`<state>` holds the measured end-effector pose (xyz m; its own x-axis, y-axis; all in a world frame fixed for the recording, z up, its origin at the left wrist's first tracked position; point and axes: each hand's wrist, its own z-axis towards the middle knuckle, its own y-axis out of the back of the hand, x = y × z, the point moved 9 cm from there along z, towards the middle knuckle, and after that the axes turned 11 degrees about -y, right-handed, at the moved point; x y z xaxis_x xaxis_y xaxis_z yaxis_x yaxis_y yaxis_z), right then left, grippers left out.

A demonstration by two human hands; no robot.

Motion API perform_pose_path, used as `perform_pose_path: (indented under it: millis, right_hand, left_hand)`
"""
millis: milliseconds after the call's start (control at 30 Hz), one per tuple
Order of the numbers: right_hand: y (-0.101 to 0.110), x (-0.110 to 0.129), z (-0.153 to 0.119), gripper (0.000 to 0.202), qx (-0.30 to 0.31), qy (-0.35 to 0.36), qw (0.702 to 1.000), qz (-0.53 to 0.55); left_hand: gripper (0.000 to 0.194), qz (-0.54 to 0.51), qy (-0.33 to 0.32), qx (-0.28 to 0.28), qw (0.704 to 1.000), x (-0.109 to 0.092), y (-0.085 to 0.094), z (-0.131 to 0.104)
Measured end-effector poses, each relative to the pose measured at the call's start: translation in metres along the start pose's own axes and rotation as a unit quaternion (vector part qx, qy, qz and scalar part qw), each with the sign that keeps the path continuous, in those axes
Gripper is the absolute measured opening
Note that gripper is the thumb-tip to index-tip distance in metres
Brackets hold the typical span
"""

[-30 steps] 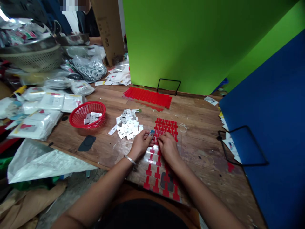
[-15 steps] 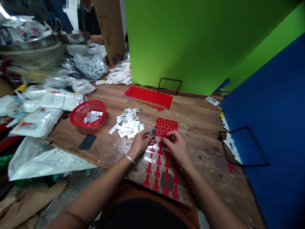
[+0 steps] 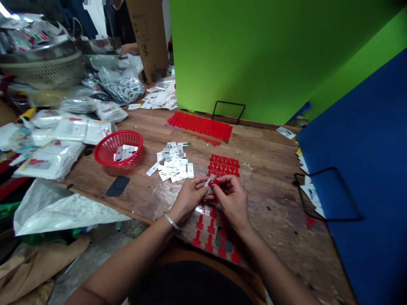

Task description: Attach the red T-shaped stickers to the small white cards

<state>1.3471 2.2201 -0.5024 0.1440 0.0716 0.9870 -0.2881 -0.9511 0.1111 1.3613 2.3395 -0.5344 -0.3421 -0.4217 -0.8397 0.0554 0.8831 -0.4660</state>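
My left hand (image 3: 190, 195) is closed on a small white and grey card (image 3: 208, 183), above a clear sheet that bears rows of red T-shaped stickers (image 3: 211, 226). Right beside it, my right hand (image 3: 232, 197) pinches a small red sticker (image 3: 215, 182) against the card. The fingertips of both hands almost meet. More red stickers (image 3: 224, 164) lie in tight rows just beyond the hands. A loose pile of small white cards (image 3: 174, 163) is on the table to the left of them.
A red basket (image 3: 118, 148) with some cards stands on the wooden table (image 3: 263, 156) at the left. Bagged goods (image 3: 51, 159) crowd the far left. Red sheets (image 3: 200, 127) lie near the green panel (image 3: 248, 55). Black wire frames (image 3: 329, 195) stand at the right and back.
My right hand has lifted from the sticker sheet and come to my left hand, now with a red piece at the card. The card has tilted. The view has shifted slightly.
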Motion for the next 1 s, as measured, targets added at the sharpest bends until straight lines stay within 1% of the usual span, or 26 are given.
perform_pose_path:
  millis: [133,300,433,633,733,1000]
  right_hand:
    - [0.000,0.003,-0.002,0.013,-0.005,0.022,0.999,-0.025]
    - [0.000,0.003,-0.003,0.012,-0.005,0.021,0.999,-0.032]
    - [-0.001,0.002,-0.003,0.012,-0.003,0.019,0.999,-0.031]
    - [0.000,0.004,-0.003,0.012,-0.008,0.027,0.999,-0.040]
    - [0.000,0.005,-0.004,0.012,-0.010,0.031,0.998,-0.044]
    - [0.001,0.013,-0.012,0.010,-0.031,0.075,0.992,-0.097]
  left_hand:
    - [0.022,0.006,-0.004,0.016,1.000,0.000,-0.003,0.000]
    - [0.026,0.008,-0.013,0.030,0.999,-0.001,-0.003,-0.001]
    - [0.026,0.006,-0.014,0.036,0.999,-0.001,-0.004,-0.002]
    - [0.026,0.006,-0.009,0.032,0.999,0.001,-0.004,-0.003]
    - [0.029,0.004,-0.011,0.035,0.999,0.001,-0.004,-0.003]
    - [0.033,0.016,-0.035,0.015,0.999,0.000,0.002,-0.003]
